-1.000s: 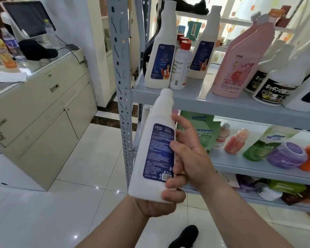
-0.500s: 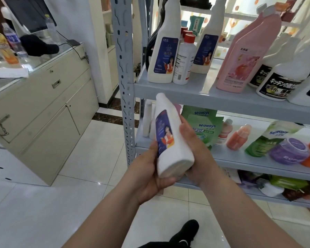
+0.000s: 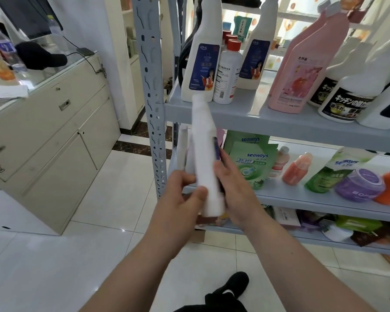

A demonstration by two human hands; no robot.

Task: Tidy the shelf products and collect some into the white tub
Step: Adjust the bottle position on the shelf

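Head view, my left hand (image 3: pixel 180 199) and right hand (image 3: pixel 234 188) both gripping a white bottle (image 3: pixel 206 167), nearly upright before the shelf (image 3: pixel 279 124), green pouches (image 3: pixel 250 165) just behind my right hand, matching bottle (image 3: pixel 199 64) above, grey post (image 3: pixel 150 97) left

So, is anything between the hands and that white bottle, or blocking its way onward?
Nothing stands between them: the left hand and the right hand both grip the white bottle. No white tub shows in this view, so the way there cannot be judged.
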